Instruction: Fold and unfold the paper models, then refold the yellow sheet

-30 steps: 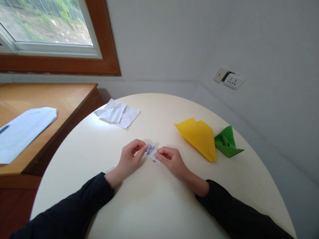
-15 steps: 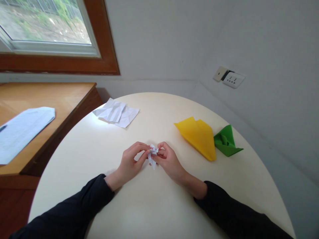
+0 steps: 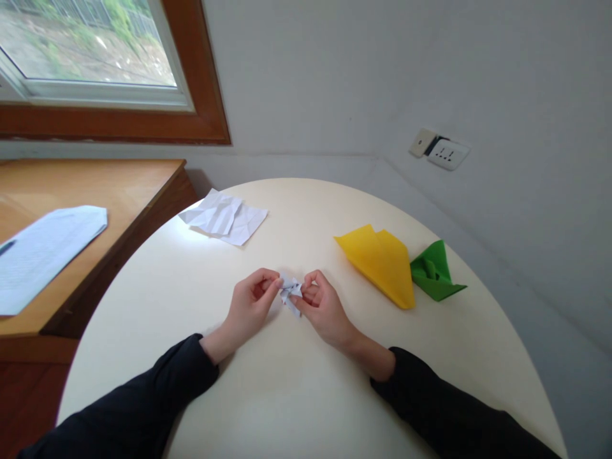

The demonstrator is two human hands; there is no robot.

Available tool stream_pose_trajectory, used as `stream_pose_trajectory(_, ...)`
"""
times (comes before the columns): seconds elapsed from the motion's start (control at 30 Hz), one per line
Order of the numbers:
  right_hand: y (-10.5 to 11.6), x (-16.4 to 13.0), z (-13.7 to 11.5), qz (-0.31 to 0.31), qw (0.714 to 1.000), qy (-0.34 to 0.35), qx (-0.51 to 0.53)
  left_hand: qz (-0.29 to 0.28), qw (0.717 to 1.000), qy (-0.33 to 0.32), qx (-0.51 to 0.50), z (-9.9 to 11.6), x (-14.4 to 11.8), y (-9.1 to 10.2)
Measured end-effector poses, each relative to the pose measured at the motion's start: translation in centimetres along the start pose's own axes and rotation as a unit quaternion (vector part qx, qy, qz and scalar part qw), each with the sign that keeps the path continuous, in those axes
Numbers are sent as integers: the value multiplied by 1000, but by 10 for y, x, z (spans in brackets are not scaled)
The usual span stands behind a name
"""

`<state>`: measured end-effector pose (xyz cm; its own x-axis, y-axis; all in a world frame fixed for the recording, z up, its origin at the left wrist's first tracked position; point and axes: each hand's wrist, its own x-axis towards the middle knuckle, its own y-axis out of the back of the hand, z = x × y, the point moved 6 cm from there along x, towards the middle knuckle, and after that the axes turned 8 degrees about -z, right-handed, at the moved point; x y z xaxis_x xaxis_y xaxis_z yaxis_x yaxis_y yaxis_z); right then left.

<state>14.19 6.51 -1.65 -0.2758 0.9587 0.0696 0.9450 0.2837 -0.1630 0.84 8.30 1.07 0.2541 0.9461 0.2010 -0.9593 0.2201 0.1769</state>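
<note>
Paper lowered slightly; left hand (image 3: 251, 305) and right hand (image 3: 322, 306) both pinching small folded white paper (image 3: 289, 292).

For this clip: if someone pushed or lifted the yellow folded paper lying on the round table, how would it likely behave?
The yellow folded paper is probably very light: thin sheet, lying nearly flat on the round table. A push would likely slide it on the smooth top, perhaps into the green folded paper touching its far edge. Its creased layers probably lend some stiffness, but it should still bend or crush easily.
</note>
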Motion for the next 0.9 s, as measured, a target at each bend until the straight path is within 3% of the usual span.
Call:
stream_pose_trajectory(0.47,-4,-3,-2,-28,1000,-9,-6,16,990,62,-128,-16,3,3)
stream_pose_trajectory(0.9,-7,-2,-2,-47,999,-13,-3,55,958,127,-250,-24,4,1)
